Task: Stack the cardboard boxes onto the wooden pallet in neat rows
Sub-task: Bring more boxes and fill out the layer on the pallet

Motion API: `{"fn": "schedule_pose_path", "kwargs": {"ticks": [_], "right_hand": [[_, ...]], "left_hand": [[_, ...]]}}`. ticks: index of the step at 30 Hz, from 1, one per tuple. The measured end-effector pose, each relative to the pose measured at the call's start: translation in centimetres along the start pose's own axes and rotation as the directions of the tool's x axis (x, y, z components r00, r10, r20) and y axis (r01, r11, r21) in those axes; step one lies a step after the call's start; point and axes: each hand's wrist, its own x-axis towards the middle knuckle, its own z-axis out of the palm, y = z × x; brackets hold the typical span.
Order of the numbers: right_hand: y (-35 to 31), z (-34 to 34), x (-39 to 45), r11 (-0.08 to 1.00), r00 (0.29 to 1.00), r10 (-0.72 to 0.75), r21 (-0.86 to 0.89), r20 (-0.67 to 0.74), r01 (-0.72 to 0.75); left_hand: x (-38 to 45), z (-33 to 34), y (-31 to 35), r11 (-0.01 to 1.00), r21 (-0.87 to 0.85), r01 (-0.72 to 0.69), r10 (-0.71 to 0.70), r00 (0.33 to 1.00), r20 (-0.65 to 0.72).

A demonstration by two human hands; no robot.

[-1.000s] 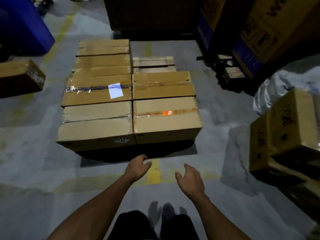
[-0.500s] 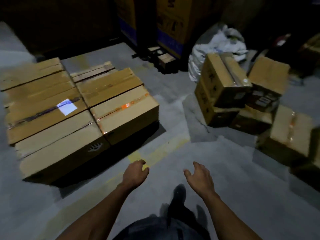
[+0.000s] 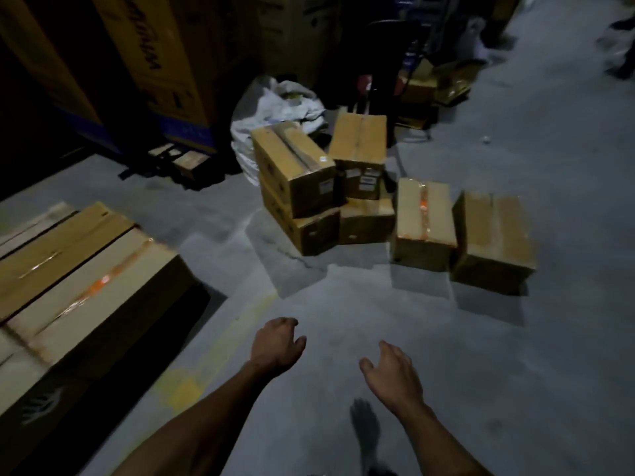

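Grey concrete floor [image 3: 446, 355] fills the dim warehouse view. At the left edge, boxes already stacked [image 3: 86, 269] lie in tidy rows; the pallet under them is hidden in shadow. Ahead lies a loose pile of boxes [image 3: 343, 187], some on top of each other, and two single ones stand on the floor beside it, the nearer with orange tape [image 3: 424, 225] and a plain one [image 3: 493, 240] just to its right.

Both hands are empty: the left hand [image 3: 276, 345] hangs with loosely curled fingers, the right hand [image 3: 395, 376] is spread with relaxed fingers.

I judge the step is fetching the next box. The next move calls for walking to the pile and gripping one box with both hands, probably a single one, because it is free on all sides.

A white sack [image 3: 275, 111] and tall cartons [image 3: 137, 63] stand behind the pile; nothing blocks the way.
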Motion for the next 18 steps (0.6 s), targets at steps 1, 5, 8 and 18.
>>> {"fn": "schedule_pose_path", "kwargs": {"ticks": [1, 5, 8, 18], "right_hand": [[2.0, -1.8, 0.9, 1.0, 1.0, 0.009, 0.003, -0.01, -0.009], [8.4, -9.2, 3.4, 0.998, 0.996, 0.062, 0.037, -0.071, -0.059], [12.0, -14.2, 5.7, 0.992, 0.989, 0.103, 0.087, -0.101, -0.095], [23.9, -28.7, 21.1, 0.966, 0.954, 0.242, 0.132, -0.179, -0.221]], "left_hand": [[1.3, 0.1, 3.1, 1.0, 0.009, -0.023, 0.023, 1.0, -0.006], [5.7, 0.2, 14.5, 0.992, 0.03, -0.121, 0.122, 0.992, -0.016], [9.2, 0.3, 21.6, 0.983, 0.047, -0.177, 0.177, 0.984, 0.003], [27.1, 4.0, 41.9, 0.935, 0.025, -0.353, 0.351, 0.934, 0.07]]}}
